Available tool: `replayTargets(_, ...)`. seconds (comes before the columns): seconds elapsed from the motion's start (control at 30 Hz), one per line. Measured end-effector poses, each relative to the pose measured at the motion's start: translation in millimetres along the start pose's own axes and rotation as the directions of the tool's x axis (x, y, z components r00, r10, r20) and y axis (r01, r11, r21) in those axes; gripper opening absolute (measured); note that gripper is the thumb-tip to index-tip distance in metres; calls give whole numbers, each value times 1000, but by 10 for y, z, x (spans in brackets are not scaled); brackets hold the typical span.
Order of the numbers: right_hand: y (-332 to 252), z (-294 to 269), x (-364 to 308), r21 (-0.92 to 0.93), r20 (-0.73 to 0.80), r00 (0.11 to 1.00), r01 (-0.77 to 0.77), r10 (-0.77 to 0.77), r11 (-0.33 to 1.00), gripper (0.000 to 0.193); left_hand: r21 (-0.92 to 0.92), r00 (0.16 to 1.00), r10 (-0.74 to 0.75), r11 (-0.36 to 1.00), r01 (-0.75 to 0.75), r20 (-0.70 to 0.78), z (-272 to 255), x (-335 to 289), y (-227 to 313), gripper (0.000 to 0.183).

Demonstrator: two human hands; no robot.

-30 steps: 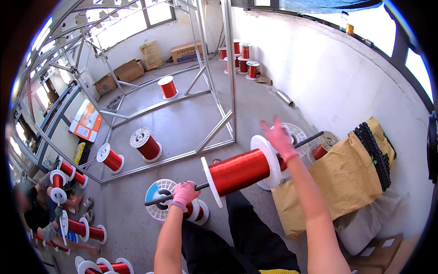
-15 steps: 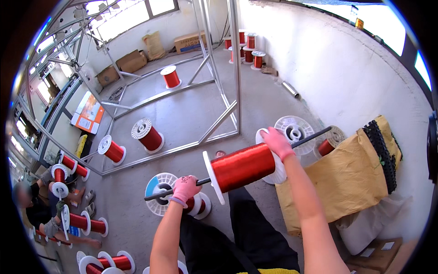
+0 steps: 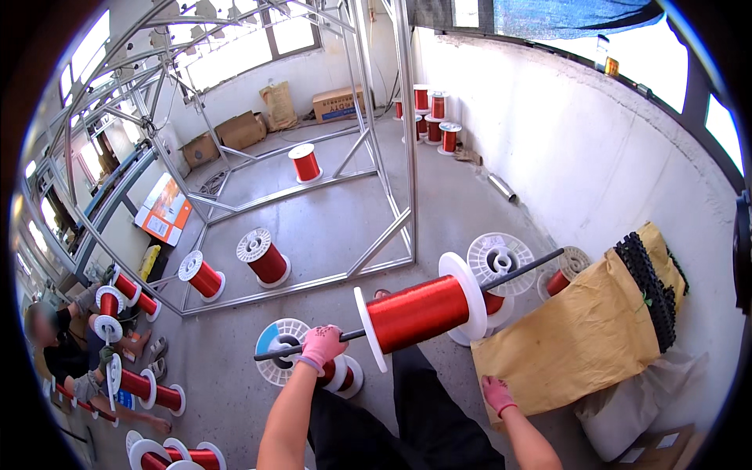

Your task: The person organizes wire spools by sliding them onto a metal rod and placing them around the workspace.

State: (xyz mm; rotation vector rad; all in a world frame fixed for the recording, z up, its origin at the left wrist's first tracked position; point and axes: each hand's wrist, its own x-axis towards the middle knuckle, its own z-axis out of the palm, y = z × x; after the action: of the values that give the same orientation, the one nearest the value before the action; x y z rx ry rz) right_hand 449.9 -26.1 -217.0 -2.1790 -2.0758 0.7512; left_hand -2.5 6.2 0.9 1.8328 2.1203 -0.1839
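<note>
My left hand, in a pink glove, is closed round a dark rod. The rod runs through a large spool of red wire with white flanges, tilted slightly up to the right. Beyond the spool, the rod's far end crosses in front of a white-flanged spool standing on the floor; whether they touch I cannot tell. My right hand, gloved in pink too, is off the spool and over the near edge of a brown paper sack. Its fingers are curled; what they hold, if anything, is unclear.
Under my left hand stands a spool with a blue-marked flange. A metal frame rises ahead, with red spools beside it. Another person sits at the left among spools. More spools stand by the white wall.
My right hand has let go of the spool's right flange and dropped down to the brown paper sack. My left hand keeps its grip on the rod. The view has tilted up slightly.
</note>
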Motion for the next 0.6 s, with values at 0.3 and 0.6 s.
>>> replayTargets(0.3,-1075,-1763,403,428,-574,810,419,-117,801,33,-42,1000,3,999,-4,-14,-15,-28,-45,31)
replayTargets(0.6,-2654,-2818,1078,187,-385,905,271,-184,944,83,-57,999,22,998,-24,-31,36,7,-42,30)
